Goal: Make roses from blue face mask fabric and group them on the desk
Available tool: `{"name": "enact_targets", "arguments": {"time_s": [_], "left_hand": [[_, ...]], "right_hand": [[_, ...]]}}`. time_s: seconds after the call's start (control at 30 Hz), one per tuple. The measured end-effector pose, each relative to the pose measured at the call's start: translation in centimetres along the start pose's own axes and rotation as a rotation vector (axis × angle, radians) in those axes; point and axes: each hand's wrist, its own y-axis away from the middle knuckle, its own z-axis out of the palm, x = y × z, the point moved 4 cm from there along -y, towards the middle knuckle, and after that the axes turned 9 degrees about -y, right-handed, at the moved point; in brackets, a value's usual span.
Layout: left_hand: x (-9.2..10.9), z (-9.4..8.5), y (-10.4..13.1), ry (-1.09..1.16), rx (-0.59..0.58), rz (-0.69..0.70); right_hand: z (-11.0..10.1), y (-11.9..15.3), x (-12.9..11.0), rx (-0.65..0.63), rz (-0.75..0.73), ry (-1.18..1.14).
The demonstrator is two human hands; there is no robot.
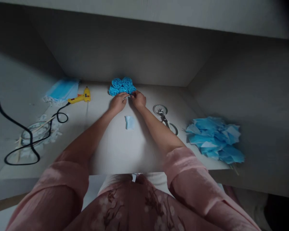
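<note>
Cluster (122, 87) of rolled blue rosettes sits at the far side of the bench (110, 154); use it as landmark. Step in hand, judging by the pose: fine two-handed fingertip work at the cluster's near edge. Left hand (118, 102) at its near side, right hand (139, 100) at its near right corner, fingertips almost meeting. Grip: fingers curled in on both; something small seems to be between them, but can't make out what, or which hand has it. Next move likely calls for a light, steady pinch that doesn't crush the folds.

Orientation: cluster's long axis runs left to right, two rosettes behind, three in front; visible spirals face up. Near-right rosette partly hidden by the right hand.

Around cluster: folded pale-blue piece (129, 122) nearer the person; yellow glue gun (80, 98) to its left, nozzle pointing away from the person; scissors (166, 120) right and nearer; blue pile (214, 138) farther right, nearer.
</note>
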Motion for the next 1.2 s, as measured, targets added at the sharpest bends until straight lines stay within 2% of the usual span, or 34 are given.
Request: {"name": "enact_targets", "arguments": {"time_s": [0.27, 0.57, 0.77, 0.9, 0.97, 1.07, 1.2], "left_hand": [[-0.3, 0.4, 0.3, -0.068, -0.011, 0.006], [-0.6, 0.2, 0.1, -0.095, -0.050, -0.002], [-0.8, 0.2, 0.2, -0.119, -0.039, 0.002], [-0.9, 0.2, 0.4, -0.133, -0.048, 0.019], [-0.9, 0.3, 0.4, -0.147, -0.060, 0.020], [-0.9, 0.5, 0.4, -0.131, -0.076, 0.014], [-0.9, 0.5, 0.4, -0.115, -0.065, 0.014]], "right_hand": [[1.2, -1.1, -1.1, 0.014, 0.029, 0.119], [1.8, -1.8, -0.8, 0.015, 0.010, 0.136], [1.5, -1.6, 0.1, 0.051, 0.043, -0.031], [0.8, -2.0, 1.3, 0.171, 0.058, -0.264], [0.7, -2.2, 1.8, 0.205, 0.057, -0.307], [0.9, -2.5, 1.8, 0.181, 0.045, -0.258], [1.1, -2.6, 1.4, 0.083, 0.069, -0.114]]}}
